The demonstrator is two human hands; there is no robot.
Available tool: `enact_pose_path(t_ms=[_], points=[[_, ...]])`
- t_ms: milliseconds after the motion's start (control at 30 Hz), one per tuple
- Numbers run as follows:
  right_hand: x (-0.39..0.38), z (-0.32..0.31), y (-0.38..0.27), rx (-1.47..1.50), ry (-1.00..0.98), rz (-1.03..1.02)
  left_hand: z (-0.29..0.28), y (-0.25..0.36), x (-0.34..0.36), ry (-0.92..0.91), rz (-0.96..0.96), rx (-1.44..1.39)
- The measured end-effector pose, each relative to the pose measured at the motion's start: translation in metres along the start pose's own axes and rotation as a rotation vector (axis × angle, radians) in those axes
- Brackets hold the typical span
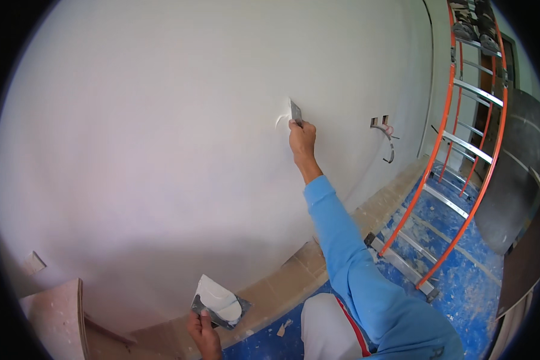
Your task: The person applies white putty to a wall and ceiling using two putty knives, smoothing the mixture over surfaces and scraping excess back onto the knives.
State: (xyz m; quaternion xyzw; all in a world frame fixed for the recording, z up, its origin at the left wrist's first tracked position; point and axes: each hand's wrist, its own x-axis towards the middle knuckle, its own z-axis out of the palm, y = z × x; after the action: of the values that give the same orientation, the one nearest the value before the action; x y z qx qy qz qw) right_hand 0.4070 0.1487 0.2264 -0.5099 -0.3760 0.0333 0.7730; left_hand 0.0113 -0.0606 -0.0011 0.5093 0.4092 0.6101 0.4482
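My right hand (303, 139) is closed round a putty knife (296, 112), held out at arm's length. Its blade lies against the pale wall (180, 132), where a small smear of white compound (282, 119) shows beside the blade. Low in front of me, my left hand (204, 336) grips a wide flat plastering blade (241, 311) by its lower edge. A thick heap of white compound (220, 300) rests on that blade. The handle of the wide blade is mostly hidden by my fingers.
An orange stepladder (447, 141) with metal rungs stands at the right, with a person's shoes (475, 27) high on it. Wires (392, 150) hang from two wall box openings. Blue sheeting (462, 282) spattered white covers the floor. Boards (57, 321) lean at the lower left.
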Motion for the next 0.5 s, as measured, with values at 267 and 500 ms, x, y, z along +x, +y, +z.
enact_pose_path(t_ms=[267, 500], points=[[-0.022, 0.030, -0.006, -0.214, -0.017, -0.142, -0.018, 0.013, 0.000, 0.062, -0.056, -0.090], [-0.070, 0.076, -0.033, -0.291, -0.048, -0.167, -0.030, 0.031, -0.001, 0.063, -0.092, -0.131]])
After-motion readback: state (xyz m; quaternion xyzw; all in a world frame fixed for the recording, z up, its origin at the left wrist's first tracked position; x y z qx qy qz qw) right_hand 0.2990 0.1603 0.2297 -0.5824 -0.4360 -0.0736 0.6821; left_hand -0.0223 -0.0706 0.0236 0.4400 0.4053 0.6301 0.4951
